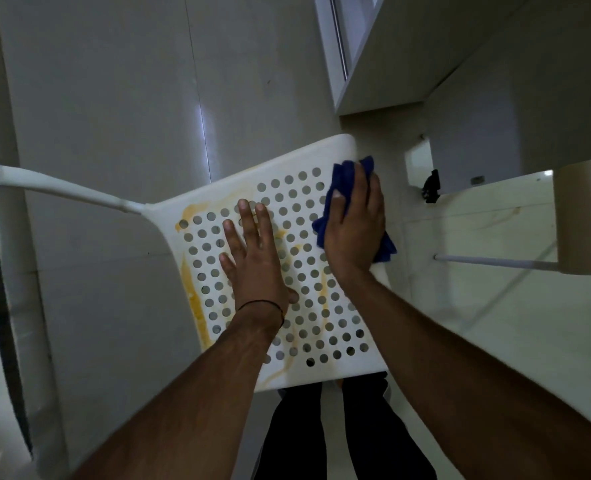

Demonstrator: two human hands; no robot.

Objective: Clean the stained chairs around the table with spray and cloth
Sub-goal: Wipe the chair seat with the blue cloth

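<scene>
right grip (354, 230): curled over a crumpled dark blue cloth (344, 178), holding it and pressing it on the right edge of the seat.
left grip (252, 258): wide, fingers straight, laid flat on the middle of the seat, holding nothing.
left wrist: thin black band (263, 304) around it.
seat: white plastic chair seat with round holes (287, 166), just in front of dark trousers (339, 438).
stains: yellow smears (193, 296) along the left rim, at the far left corner and by the near edge.
floor: pale glossy tiles (114, 98) below the chair.
</scene>
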